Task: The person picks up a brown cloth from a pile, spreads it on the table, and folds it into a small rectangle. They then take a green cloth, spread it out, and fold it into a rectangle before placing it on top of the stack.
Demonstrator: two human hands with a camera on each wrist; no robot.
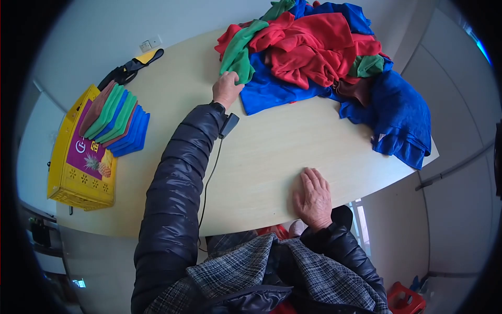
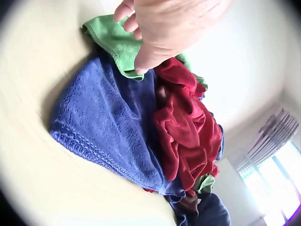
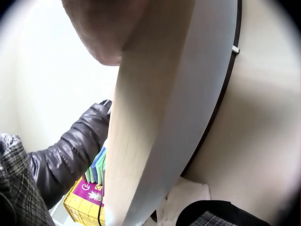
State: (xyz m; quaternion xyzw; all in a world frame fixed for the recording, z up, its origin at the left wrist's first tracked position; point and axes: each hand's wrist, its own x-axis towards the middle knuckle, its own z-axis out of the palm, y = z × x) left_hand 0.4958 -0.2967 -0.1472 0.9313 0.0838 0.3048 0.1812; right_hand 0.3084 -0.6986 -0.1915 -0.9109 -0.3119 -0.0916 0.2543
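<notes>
At the left edge of a heap of cloths, my left hand (image 1: 227,90) pinches the end of a green cloth (image 1: 240,56). Seen from the left wrist, thumb and fingers close over the green cloth (image 2: 123,47), partly hiding it. A blue cloth (image 1: 272,90) with a stitched hem spreads just beside that hand. Red cloths (image 1: 308,47) lie bunched on top of the heap, and another blue cloth (image 1: 400,112) hangs toward the table's right edge. My right hand (image 1: 314,198) rests flat on the table near the front edge, fingers straight, holding nothing.
On the left of the table (image 1: 261,157) stands a yellow crate (image 1: 83,183) with a row of folded cloths (image 1: 117,123) over it. A black strap-like item (image 1: 125,70) lies behind it. A cable (image 1: 208,183) runs from the left wrist camera. A red stool (image 1: 405,299) stands below, right.
</notes>
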